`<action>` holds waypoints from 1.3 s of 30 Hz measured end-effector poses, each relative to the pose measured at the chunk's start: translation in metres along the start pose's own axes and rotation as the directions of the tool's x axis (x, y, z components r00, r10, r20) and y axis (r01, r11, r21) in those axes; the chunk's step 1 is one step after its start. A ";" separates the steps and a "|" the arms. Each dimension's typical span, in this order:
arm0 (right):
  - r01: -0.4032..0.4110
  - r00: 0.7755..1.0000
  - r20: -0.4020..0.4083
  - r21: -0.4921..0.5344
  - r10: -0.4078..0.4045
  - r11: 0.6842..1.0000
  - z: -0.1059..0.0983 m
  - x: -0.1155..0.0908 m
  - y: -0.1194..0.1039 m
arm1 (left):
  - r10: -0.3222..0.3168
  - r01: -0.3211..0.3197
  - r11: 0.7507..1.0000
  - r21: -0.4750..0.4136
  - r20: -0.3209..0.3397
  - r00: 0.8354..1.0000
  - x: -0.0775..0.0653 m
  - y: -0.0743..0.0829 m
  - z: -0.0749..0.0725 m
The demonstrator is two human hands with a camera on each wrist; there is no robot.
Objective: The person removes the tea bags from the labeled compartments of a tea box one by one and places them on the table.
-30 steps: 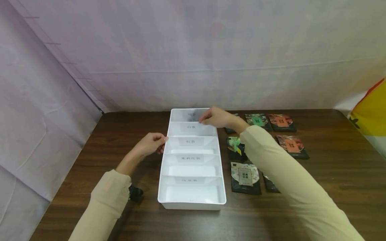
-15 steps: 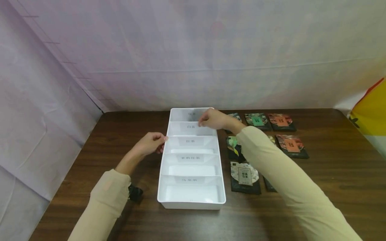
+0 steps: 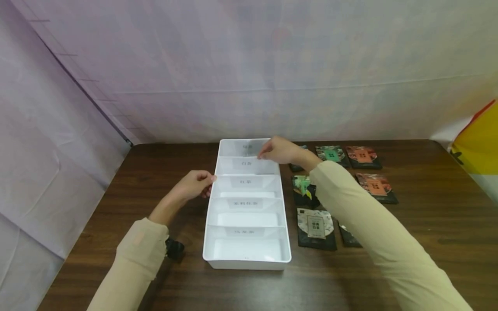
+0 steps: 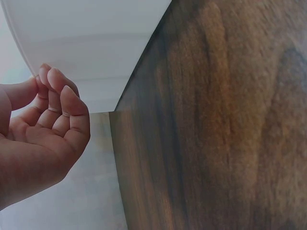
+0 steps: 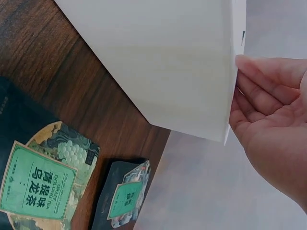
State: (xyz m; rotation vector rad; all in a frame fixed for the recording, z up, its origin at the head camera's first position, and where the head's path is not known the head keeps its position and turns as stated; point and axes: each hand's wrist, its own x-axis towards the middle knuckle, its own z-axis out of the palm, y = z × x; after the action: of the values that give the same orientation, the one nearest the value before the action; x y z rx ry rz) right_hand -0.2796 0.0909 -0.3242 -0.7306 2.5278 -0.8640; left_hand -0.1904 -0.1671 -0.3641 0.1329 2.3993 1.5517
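Note:
A long white divider box (image 3: 247, 265) stands lengthwise on the table, split into several compartments. Each compartment shows a label with Chinese characters, such as the label (image 3: 246, 182) in the middle. My left hand (image 3: 194, 185) pinches the box's left rim between thumb and forefinger, the other fingers curled, also plain in the left wrist view. My right hand (image 3: 281, 150) reaches over the right rim at the far end. Its thumb and forefinger pinch at the top edge of the divider (image 3: 237, 157) between the two farthest compartments; the right wrist view shows that hand (image 5: 273, 96) beyond the box's side.
Right of the box lie several tea pouches: a grey-white pouch (image 3: 317, 229), a green pouch (image 3: 303, 190), red pouches (image 3: 376, 188) and green-labelled grape oolong (image 5: 41, 179). The right forearm covers some. A white curtain (image 3: 249, 77) hangs behind the brown table (image 3: 439, 224). A small black object (image 3: 175, 249) sits beside the left cuff.
My right hand dipped slightly towards the second compartment half a second ago and is now back up at the divider's edge. The left hand and the box have stayed in place.

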 end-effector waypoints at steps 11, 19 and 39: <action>0.014 1.000 0.014 0.064 -0.015 0.998 -0.006 -0.008 0.000 | -0.008 0.008 1.000 0.011 -0.003 1.000 0.000 -0.001 0.000; 0.009 1.000 0.028 0.073 -0.011 0.997 -0.007 -0.012 0.001 | -0.015 0.015 1.000 0.005 -0.002 1.000 0.000 -0.001 0.000; 0.053 0.999 0.011 0.008 -0.053 0.999 -0.008 -0.013 0.007 | -0.015 0.015 1.000 -0.006 -0.004 1.000 -0.001 -0.002 0.002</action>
State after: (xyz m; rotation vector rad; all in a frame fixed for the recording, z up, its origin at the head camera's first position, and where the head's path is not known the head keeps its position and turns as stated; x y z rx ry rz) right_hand -0.2753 0.1070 -0.3202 -0.8014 2.5046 -0.8839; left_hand -0.1889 -0.1667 -0.3665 0.1110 2.3930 1.5543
